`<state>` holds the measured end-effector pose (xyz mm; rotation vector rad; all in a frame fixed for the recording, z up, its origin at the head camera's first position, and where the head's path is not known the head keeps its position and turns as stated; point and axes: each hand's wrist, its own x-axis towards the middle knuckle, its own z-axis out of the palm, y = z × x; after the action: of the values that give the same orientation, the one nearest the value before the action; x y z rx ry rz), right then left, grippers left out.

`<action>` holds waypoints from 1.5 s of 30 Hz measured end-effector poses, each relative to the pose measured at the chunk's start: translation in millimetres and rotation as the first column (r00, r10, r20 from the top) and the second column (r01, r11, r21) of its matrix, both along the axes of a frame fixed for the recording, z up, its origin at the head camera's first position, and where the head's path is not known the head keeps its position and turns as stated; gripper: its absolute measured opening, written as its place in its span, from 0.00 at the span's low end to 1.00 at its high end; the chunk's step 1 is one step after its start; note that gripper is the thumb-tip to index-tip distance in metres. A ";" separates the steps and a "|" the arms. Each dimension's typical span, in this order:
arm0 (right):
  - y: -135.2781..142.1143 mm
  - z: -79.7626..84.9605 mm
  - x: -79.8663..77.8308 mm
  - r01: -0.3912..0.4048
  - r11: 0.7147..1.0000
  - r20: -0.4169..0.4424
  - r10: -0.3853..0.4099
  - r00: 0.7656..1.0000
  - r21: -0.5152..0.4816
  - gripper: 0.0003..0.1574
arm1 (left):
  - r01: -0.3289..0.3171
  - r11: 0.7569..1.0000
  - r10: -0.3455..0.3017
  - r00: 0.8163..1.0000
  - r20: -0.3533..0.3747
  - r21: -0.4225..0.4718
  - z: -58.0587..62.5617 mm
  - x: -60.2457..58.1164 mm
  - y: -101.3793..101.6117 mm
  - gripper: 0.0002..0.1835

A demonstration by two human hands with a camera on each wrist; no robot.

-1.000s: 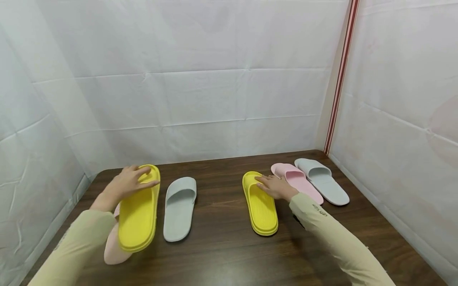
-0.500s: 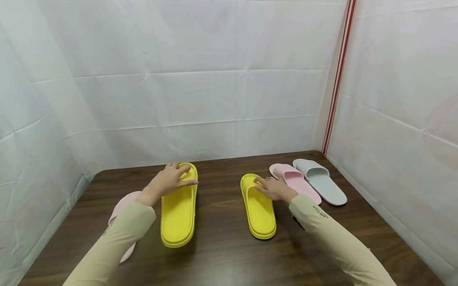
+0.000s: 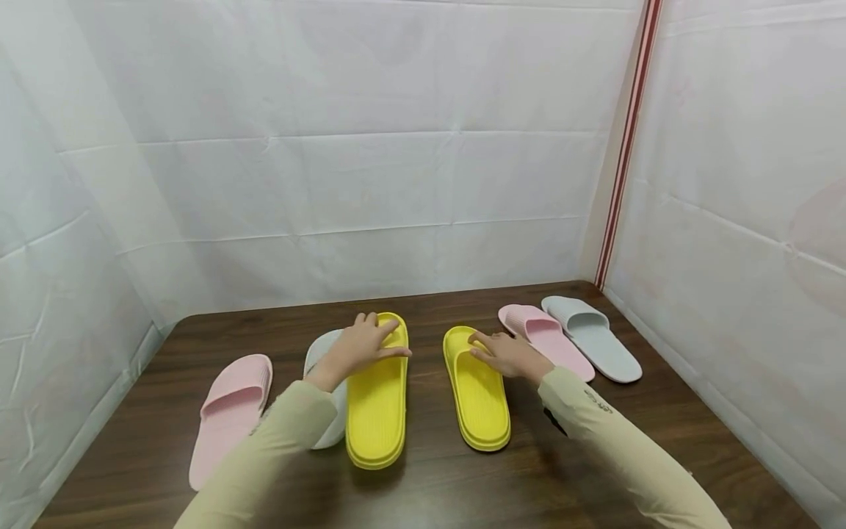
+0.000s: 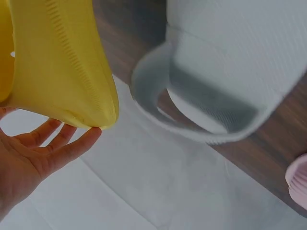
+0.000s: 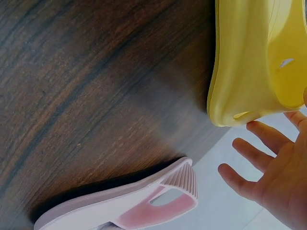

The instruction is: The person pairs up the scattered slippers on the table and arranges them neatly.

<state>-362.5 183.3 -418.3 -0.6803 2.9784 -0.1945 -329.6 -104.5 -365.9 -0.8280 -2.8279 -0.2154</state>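
My left hand pinches a yellow slipper by its strap end. A shadow shows under that slipper, and it partly covers a pale grey slipper on its left. In the left wrist view, fingertips touch the toe of the yellow slipper, while the grey slipper lies beside it on the table. Further right, my right hand grips the strap of the other yellow slipper, thumb at the foot opening. The right wrist view has several fingers of this hand spread near the toe.
A pink slipper lies at the left of the dark wooden table, partly behind my left sleeve. At the right lie another pink slipper and another grey one, side by side. White sheeting hangs behind and on both sides.
My left hand has carried its yellow slipper rightward, from over the left pink slipper, across the grey one, to near the other yellow slipper. The right hand has hardly moved.
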 end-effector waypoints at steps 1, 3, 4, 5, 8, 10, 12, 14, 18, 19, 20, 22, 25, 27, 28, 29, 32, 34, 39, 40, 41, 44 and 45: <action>0.1 0.3 0.9 0.001 1.000 0.001 -0.001 1.000 -0.002 0.25 | 0.005 1.000 -0.005 1.000 -0.001 -0.001 -2.5 0.5 4.6 0.29; 0.0 1.1 3.0 0.001 1.000 0.001 -0.001 1.000 -0.003 0.24 | 0.009 1.000 -0.009 1.000 -0.007 -0.009 -8.7 0.6 13.7 0.30; -0.1 1.3 3.9 0.001 1.000 0.002 -0.001 1.000 -0.005 0.24 | 0.010 1.000 -0.010 1.000 -0.006 -0.013 -12.1 0.3 17.8 0.30; 0.0 1.5 4.6 -0.001 1.000 0.004 0.001 1.000 -0.010 0.24 | 0.011 1.000 -0.011 1.000 -0.002 -0.016 -15.6 -0.2 21.5 0.30; 0.7 1.4 6.1 -0.014 0.999 0.004 0.014 1.000 -0.029 0.23 | 0.017 0.999 -0.017 1.000 0.005 -0.027 -24.7 -1.8 30.6 0.30; 1.3 0.6 6.6 -0.017 0.999 0.009 0.017 1.000 -0.046 0.23 | 0.029 0.999 -0.029 0.999 0.015 -0.025 -29.7 -3.5 35.5 0.30; 2.0 -0.7 7.2 -0.017 0.998 0.008 0.018 1.000 -0.055 0.23 | 0.040 0.999 -0.040 0.999 0.018 -0.021 -33.7 -4.9 40.3 0.30; 2.5 -2.0 7.5 -0.013 0.998 0.008 0.013 1.000 -0.058 0.23 | 0.046 0.999 -0.046 0.999 0.026 -0.017 -37.1 -6.4 44.2 0.31; 2.2 -4.7 7.0 -0.006 0.998 0.013 0.007 1.000 -0.067 0.25 | 0.030 0.999 -0.029 0.998 0.046 -0.021 -41.7 -7.1 47.9 0.33; 2.0 -5.3 6.9 -0.005 0.998 0.018 0.006 1.000 -0.069 0.25 | 0.023 0.999 -0.022 0.998 0.053 -0.029 -42.6 -6.7 48.0 0.33; 1.5 -5.7 7.1 -0.002 0.997 0.026 0.004 1.000 -0.073 0.26 | 0.014 0.999 -0.012 0.998 0.056 -0.039 -43.6 -6.5 48.0 0.33; 0.4 -6.4 8.3 0.000 0.997 0.036 0.002 0.999 -0.081 0.27 | -0.003 0.999 0.006 0.998 0.057 -0.050 -45.8 -5.5 47.0 0.33; -1.1 -6.6 11.2 0.005 0.996 0.053 0.000 0.999 -0.092 0.29 | -0.032 0.997 0.036 0.998 0.055 -0.069 -48.5 -3.8 44.8 0.33; -1.5 -6.1 13.6 0.007 0.995 0.055 -0.001 0.998 -0.096 0.29 | -0.050 0.996 0.054 0.997 0.058 -0.071 -49.7 -2.6 43.6 0.33; -1.6 -5.5 15.1 0.007 0.996 0.054 -0.002 0.999 -0.094 0.30 | -0.056 0.996 0.061 0.996 0.058 -0.075 -49.6 -1.8 43.1 0.34; -1.8 -5.2 16.2 0.007 0.996 0.050 -0.003 0.999 -0.087 0.31 | -0.062 0.995 0.067 0.996 0.059 -0.080 -49.1 -1.1 42.6 0.34; -3.1 -0.9 21.4 -0.006 0.997 0.033 0.008 0.999 -0.080 0.32 | -0.070 0.994 0.074 0.996 0.053 -0.079 -42.7 2.3 39.6 0.35; -4.6 2.5 26.1 -0.027 0.998 0.013 0.028 1.000 -0.064 0.34 | -0.066 0.995 0.070 0.997 0.043 -0.078 -35.3 7.0 36.3 0.35; -5.0 9.3 44.4 -0.105 0.994 -0.058 0.105 0.993 -0.012 0.38 | -0.023 0.996 0.020 0.999 -0.034 -0.082 -17.1 29.6 25.9 0.30; -4.0 9.7 48.8 -0.126 0.992 -0.074 0.125 0.989 -0.010 0.38 | -0.009 0.996 0.003 0.998 -0.065 -0.091 -15.4 35.1 23.9 0.29; -2.7 9.6 53.1 -0.146 0.989 -0.090 0.144 0.985 -0.012 0.38 | 0.007 0.995 -0.016 0.996 -0.093 -0.098 -14.7 40.5 22.1 0.28; 2.8 6.3 65.4 -0.196 0.980 -0.133 0.192 0.972 -0.018 0.38 | 0.054 0.991 -0.077 0.980 -0.185 -0.124 -16.7 55.6 17.4 0.25; 4.9 4.3 69.0 -0.211 0.977 -0.151 0.206 0.967 -0.016 0.38 | 0.062 0.988 -0.092 0.972 -0.215 -0.140 -18.4 60.1 16.1 0.23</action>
<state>-293.6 188.2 -414.0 -1.0495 3.0175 -0.1851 -269.4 -88.5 -384.3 -0.9278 -2.6263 0.0531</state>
